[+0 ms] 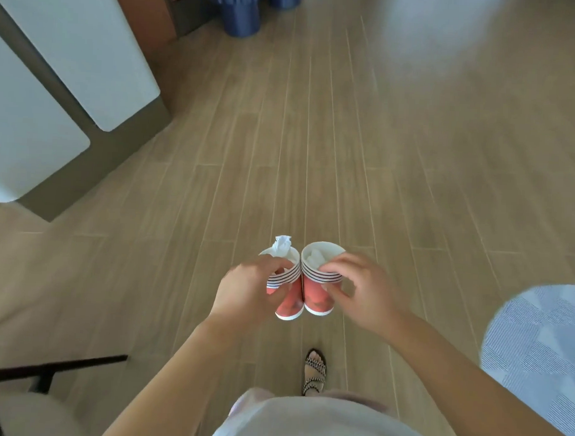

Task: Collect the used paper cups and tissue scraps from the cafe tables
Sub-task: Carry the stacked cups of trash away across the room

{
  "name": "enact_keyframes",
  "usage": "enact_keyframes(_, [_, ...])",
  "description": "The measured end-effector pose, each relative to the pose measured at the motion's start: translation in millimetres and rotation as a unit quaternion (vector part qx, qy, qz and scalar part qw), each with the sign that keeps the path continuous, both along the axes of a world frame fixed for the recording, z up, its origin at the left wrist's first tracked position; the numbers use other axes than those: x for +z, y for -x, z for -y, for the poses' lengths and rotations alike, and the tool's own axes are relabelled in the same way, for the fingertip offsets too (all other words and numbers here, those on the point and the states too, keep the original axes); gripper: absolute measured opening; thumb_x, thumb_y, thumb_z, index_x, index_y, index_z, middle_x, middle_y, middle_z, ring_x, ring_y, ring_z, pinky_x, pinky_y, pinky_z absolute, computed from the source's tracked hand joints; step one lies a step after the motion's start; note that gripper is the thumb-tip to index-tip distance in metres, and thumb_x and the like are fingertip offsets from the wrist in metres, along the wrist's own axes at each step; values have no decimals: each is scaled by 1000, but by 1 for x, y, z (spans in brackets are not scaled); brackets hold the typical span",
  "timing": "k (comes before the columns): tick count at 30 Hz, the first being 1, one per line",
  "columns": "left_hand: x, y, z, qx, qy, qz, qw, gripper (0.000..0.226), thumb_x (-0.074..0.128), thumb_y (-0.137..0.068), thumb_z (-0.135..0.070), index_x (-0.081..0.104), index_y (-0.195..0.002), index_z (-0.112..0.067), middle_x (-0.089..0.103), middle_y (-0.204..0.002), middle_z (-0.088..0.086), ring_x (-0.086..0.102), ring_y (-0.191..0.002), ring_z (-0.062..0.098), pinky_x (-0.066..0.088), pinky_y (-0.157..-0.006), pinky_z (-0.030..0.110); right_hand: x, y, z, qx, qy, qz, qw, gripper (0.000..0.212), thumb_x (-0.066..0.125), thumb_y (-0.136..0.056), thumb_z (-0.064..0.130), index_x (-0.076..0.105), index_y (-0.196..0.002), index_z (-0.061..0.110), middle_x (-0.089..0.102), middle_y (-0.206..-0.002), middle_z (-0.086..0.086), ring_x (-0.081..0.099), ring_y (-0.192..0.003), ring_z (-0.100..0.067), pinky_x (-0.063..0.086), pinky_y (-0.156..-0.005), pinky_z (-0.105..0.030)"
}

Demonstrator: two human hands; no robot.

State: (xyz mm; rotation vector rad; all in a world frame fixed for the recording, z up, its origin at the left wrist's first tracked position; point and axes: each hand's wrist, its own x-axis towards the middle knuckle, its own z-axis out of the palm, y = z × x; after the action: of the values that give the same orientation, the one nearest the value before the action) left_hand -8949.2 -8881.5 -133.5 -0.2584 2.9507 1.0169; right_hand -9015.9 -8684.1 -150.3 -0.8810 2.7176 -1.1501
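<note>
- Paper cups, red with striped rims, are nested in two short stacks held side by side over the wooden floor (pixel 315 153), not over any table. The left stack (pixel 289 305) and the right stack (pixel 315 299) touch at the rims.
- The left grip (pixel 243 291) is curled round the left stack near its rim, and the right grip (pixel 359 287) pinches the right stack between fingertips at the rim and thumb on the wall.
- A crumpled tissue scrap (pixel 282 245) stands proud of the left stack's top cup. It looks loose, so a tilt or a jolt could tip it out onto the floor.
- Another tissue wad (pixel 314 258) sits lower inside the right stack and seems safer.
- The right pinch covers little of the wall, so the nested cups below it could slide off if they are not wedged tightly.
- Squeezing harder could buckle the thin paper walls.
- A sandalled foot (pixel 315 372) shows directly beneath, so anything dropped would land underfoot.
</note>
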Motion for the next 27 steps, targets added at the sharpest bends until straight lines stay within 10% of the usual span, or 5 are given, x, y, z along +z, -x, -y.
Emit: enact_keyframes(27, [20,621,217,55,-29,-39,997,24,66,-77,-22,65,-98,-34,66,-91,-15,61,-82,10,50,-69,31,31,627,217,32,-8,-46,998,22,66,-75,12,67,-96,19,65,-94,8,59,-93,-17,49,-76,-35])
